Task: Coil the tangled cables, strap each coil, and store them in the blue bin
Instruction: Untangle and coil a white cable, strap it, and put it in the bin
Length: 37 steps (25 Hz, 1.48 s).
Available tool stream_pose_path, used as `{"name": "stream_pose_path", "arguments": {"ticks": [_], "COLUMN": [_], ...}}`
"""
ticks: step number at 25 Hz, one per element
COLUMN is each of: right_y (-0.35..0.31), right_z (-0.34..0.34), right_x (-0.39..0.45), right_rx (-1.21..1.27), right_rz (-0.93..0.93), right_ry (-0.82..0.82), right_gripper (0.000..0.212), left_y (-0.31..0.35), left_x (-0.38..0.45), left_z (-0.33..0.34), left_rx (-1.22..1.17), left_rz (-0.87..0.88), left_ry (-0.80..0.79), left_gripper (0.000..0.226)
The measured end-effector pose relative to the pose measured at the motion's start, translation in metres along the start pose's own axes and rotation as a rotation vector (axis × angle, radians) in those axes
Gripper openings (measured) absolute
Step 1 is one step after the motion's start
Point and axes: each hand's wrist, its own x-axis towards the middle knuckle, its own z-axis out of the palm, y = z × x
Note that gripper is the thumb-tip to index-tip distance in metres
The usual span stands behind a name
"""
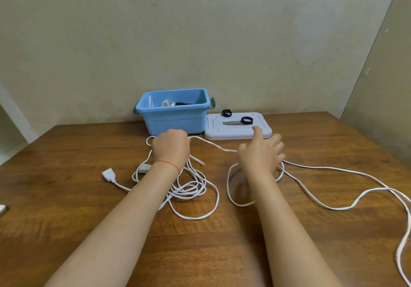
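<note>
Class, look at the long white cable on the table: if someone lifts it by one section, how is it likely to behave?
The white cable would likely flop and trail, since it lies in loose curves. Its tangled loops near the left hand may snag.

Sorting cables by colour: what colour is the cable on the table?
White, clearest in the head view: the cable the left hand grips.

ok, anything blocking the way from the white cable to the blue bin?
Nothing visible. The blue bin stands open behind the left hand, which grips the white cable; its lid lies beside it, to the right.
</note>
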Motion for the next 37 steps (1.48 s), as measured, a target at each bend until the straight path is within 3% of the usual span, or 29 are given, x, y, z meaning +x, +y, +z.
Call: {"name": "stream_pose_path", "arguments": {"ticks": [3,5,8,11,14,16,19,21,23,25,28,33,37], "right_y": [0.016,0.005,-0.025,-0.030,-0.023,-0.015,0.013,0.030,0.025,0.007,-0.016,-0.020,-0.014], "right_z": [0.000,0.002,0.008,0.014,0.012,0.007,-0.011,-0.017,-0.013,-0.003,0.012,0.009,0.004], "right_x": [0.010,0.003,-0.027,-0.037,-0.020,-0.008,0.015,0.025,0.021,0.007,-0.015,-0.025,-0.012], "right_rx": [0.012,0.104,0.431,0.504,0.354,0.383,0.535,0.487,0.313,0.200,0.238,0.608,0.588], "right_rz": [0.072,-0.127,-0.464,-0.493,-0.445,-0.376,-0.064,0.090,0.088,-0.123,-0.415,-0.315,-0.334], "right_ry": [0.034,0.072,-0.186,-0.378,-0.294,-0.182,0.127,0.229,0.190,0.116,-0.112,-0.398,-0.285], "right_gripper": [0.050,0.046,0.044,0.035,0.024,0.021,0.022,0.025,0.033,0.044,0.041,0.014,0.019], "left_y": [-0.010,-0.005,0.019,0.031,0.025,0.019,-0.003,-0.017,-0.021,-0.011,0.005,0.008,0.011], "left_x": [0.006,0.005,-0.003,-0.006,-0.007,-0.004,0.001,0.002,0.000,-0.003,-0.005,-0.009,-0.009], "left_z": [-0.001,0.001,0.000,0.000,0.003,0.004,0.004,0.004,0.004,0.003,0.001,-0.007,-0.013], "left_rx": [0.054,0.059,0.003,-0.024,-0.002,0.017,0.049,0.021,-0.134,-0.313,-0.571,-0.905,-1.216], "left_rz": [-0.111,-0.039,0.106,0.182,0.189,0.184,0.110,0.055,0.050,0.098,0.139,0.115,-0.162], "left_ry": [-0.025,-0.033,-0.013,-0.002,0.012,-0.004,-0.002,-0.023,-0.096,-0.175,-0.260,-0.232,-0.265], "left_gripper": [0.024,0.025,0.027,0.027,0.029,0.028,0.031,0.037,0.041,0.041,0.029,0.025,0.049]}}
